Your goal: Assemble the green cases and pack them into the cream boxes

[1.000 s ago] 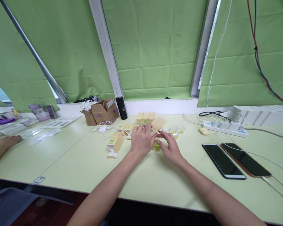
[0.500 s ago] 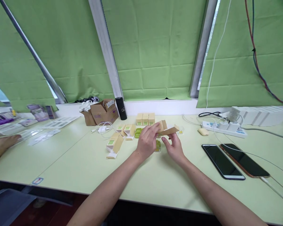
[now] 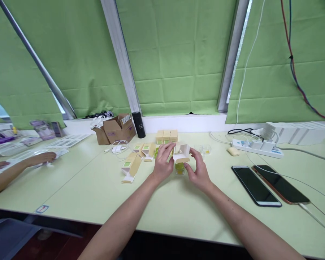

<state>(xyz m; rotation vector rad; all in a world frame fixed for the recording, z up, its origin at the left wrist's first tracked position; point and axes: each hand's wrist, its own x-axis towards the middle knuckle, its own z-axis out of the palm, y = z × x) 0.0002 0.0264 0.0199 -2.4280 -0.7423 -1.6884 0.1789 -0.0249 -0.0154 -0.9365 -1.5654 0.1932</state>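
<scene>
A small kraft-brown carton (image 3: 181, 153) hangs between my hands, its end open toward me and its white inside showing. My left hand (image 3: 163, 161) grips the carton's left side with bent fingers. On the other side, my right hand (image 3: 199, 170) curls its thumb and fingers around the carton's right edge. Just below the carton, a small clear case with yellow-green contents (image 3: 180, 169) rests on the table. Opened cartons (image 3: 132, 167) with green labels lie to the left. Several closed cartons (image 3: 166, 136) stand in a row behind. My left hand partly hides a green piece (image 3: 156, 151).
Two phones (image 3: 256, 186) lie at the right, near a white power strip (image 3: 260, 148) with cables. Small clear cases (image 3: 206, 149) sit behind my right hand. A brown cardboard box (image 3: 119, 130) and black bottle (image 3: 139, 124) stand at the back. Another person's hands (image 3: 42, 158) work at far left.
The carton has turned so its open end faces me, and my left hand has shifted slightly left and down. At far left, the other person's arm has reached farther right.
</scene>
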